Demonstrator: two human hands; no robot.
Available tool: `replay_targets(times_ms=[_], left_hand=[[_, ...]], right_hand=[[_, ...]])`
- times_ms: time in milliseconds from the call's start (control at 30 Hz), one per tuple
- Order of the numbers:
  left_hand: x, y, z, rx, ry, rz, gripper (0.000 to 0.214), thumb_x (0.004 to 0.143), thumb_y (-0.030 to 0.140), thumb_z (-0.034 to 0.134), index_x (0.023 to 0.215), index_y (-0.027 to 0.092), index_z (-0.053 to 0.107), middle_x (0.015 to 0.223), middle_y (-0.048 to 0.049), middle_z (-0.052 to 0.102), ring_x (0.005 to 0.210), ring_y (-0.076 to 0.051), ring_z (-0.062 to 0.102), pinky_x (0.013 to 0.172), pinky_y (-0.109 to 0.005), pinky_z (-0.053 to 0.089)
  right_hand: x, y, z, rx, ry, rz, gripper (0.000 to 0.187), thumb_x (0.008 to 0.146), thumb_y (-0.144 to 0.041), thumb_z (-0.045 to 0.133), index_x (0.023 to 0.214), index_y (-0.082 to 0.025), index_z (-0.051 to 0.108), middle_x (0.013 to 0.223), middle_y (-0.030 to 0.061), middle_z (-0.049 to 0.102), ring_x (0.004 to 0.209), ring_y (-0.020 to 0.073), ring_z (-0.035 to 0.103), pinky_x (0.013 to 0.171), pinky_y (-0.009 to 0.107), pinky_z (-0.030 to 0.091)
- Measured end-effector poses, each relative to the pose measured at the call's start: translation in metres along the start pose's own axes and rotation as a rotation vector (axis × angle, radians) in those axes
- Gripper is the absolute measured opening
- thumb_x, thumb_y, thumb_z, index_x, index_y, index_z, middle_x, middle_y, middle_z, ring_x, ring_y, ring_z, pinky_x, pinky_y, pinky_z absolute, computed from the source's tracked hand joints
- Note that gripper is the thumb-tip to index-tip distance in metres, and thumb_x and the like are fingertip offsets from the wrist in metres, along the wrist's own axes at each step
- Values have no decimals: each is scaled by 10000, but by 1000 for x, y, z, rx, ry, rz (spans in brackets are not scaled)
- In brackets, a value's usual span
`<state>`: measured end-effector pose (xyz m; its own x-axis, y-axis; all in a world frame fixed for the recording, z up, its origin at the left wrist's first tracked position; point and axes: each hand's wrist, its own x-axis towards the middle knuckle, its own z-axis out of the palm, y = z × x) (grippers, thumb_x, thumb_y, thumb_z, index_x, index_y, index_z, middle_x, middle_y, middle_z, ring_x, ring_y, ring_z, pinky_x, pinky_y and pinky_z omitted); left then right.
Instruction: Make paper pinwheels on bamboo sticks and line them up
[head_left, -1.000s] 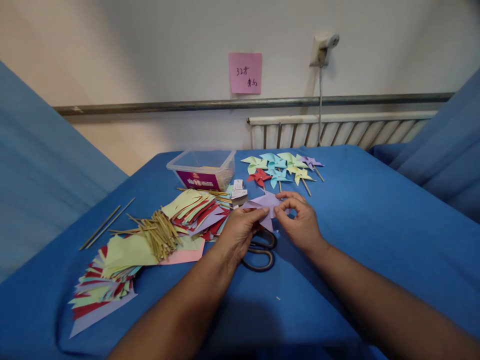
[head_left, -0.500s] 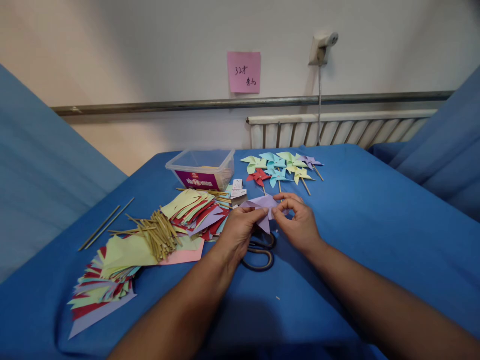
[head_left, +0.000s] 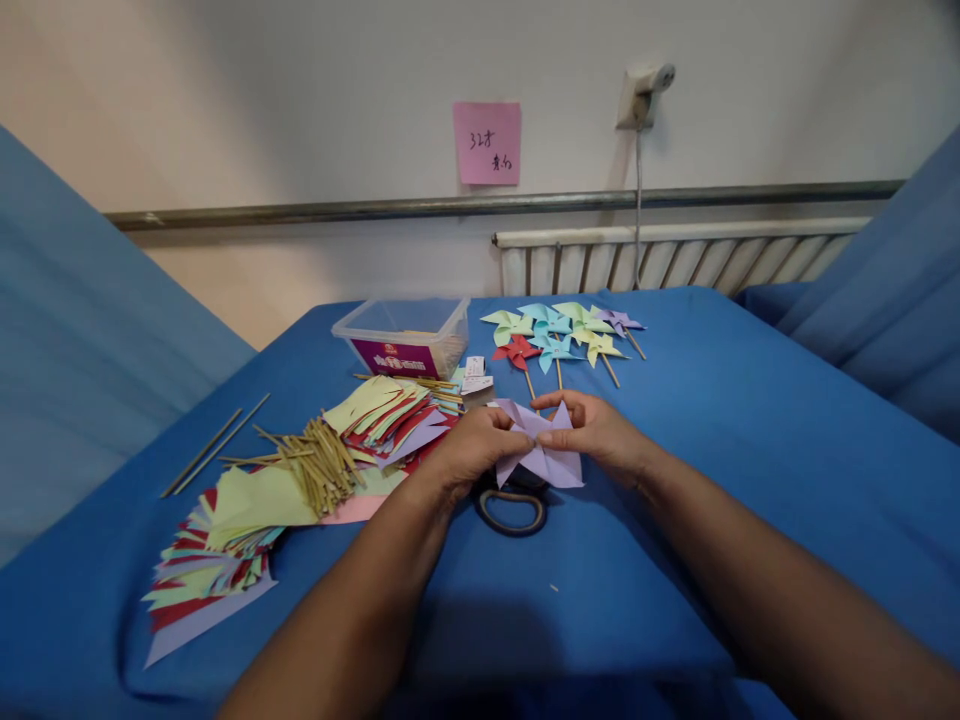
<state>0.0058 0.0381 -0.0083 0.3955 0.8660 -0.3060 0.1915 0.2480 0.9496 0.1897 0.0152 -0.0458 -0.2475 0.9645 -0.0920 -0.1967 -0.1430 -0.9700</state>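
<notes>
A purple paper pinwheel (head_left: 561,466) is held between both hands above the blue table. My left hand (head_left: 480,445) pinches its left side, the thumb lying near the centre. From the right, my right hand (head_left: 589,430) presses its thumb on the middle, with fingers curled behind the paper. Below the pinwheel lie scissors (head_left: 512,528); their dark handle loop shows while the rest is mostly hidden. Several finished pinwheels on sticks, among them a red pinwheel (head_left: 516,352) and a yellow pinwheel (head_left: 602,347), lie beyond the hands.
To the left are a pile of short sticks (head_left: 322,465), cut paper sheets (head_left: 382,405) and a fanned paper stack (head_left: 214,570). A clear plastic box (head_left: 401,335) stands behind them, beside small white boxes (head_left: 477,380). Two longer sticks (head_left: 217,445) lie at far left.
The purple paper has turned and spread flatter, its points now facing me. My right hand has shifted left, its thumb now on the paper's centre.
</notes>
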Motion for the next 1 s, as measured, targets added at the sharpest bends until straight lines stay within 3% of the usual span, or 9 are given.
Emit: replay_targets(times_ms=[100,200,333,467,700,900,1000], left_hand=[[2,0,-2,103,16,34,73,545,142,682,580,138,618,502,26,528,426,-82,434,410,-215,268],[5,-3,1,68,84,85,87,557,147,690,635,126,658,553,7,580,465,-95,477,445,-219,306],[6,-10,16,-287,141,154,288,605,232,767,870,132,719,764,-41,698,630,-150,611,599,-254,451],[7,-15,29,-543,104,69,345,595,259,825,904,140,728,795,-52,711,668,-147,631,655,-263,479],[11,-23,31,-622,186,69,295,539,232,860,760,115,705,700,-44,682,613,-135,611,590,-243,456],[14,-25,31,-585,228,127,252,553,210,826,753,91,728,696,-74,714,585,-144,618,594,-254,480],[13,-21,26,-632,210,115,223,568,168,807,757,79,727,693,-73,718,587,-144,627,600,-249,499]], right_hand=[[1,2,6,-40,34,-13,478,599,-273,852,1017,-205,630,775,-5,708,608,158,647,589,286,504],[4,7,11,-30,172,-82,440,591,-278,845,972,-199,640,762,-17,702,606,150,637,579,273,500],[11,16,22,191,452,-203,477,606,-302,835,1009,-194,605,779,-24,708,617,144,643,610,276,519],[12,21,35,340,571,-260,497,618,-286,831,1033,-195,572,770,-26,713,620,140,657,624,276,540],[13,27,43,330,612,-287,517,632,-280,829,1070,-197,567,812,-19,720,610,134,658,609,276,546],[16,28,42,274,565,-288,520,648,-317,818,1083,-195,562,776,-17,698,596,142,643,584,281,536],[15,29,37,161,494,-336,534,694,-319,773,1166,-213,548,864,8,691,678,165,655,631,312,546]])
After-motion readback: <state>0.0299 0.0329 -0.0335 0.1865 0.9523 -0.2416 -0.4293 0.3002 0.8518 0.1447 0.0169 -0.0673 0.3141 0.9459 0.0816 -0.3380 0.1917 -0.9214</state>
